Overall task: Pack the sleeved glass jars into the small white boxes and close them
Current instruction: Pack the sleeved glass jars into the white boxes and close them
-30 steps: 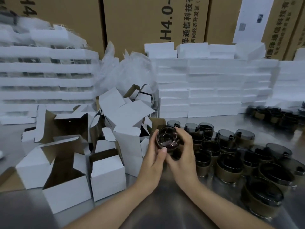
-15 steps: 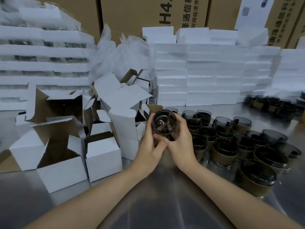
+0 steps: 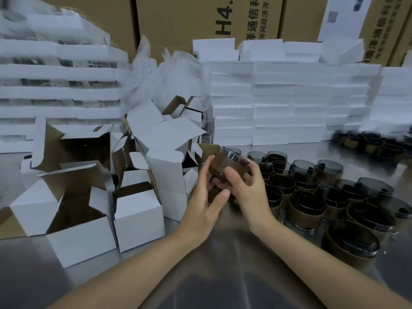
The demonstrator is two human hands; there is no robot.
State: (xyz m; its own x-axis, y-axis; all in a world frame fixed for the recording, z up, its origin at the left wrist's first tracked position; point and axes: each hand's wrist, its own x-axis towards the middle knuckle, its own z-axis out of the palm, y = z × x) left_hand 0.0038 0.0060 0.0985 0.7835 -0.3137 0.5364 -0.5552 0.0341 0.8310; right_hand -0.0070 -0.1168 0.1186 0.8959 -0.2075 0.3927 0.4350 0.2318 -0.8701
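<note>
The left hand [image 3: 200, 204] and right hand [image 3: 249, 192] curl their fingers round one sleeved jar [image 3: 225, 166], tilted above the worktop [image 3: 223, 264], between two front open boxes [image 3: 78, 239] and roughly twenty standing jars [image 3: 307, 204].

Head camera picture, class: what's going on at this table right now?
A person's left hand and right hand hold one sleeved glass jar, tilted on its side, above the metal table. Open white boxes stand to the left, many more sleeved jars to the right. The held jar is not yet boxed.
</note>
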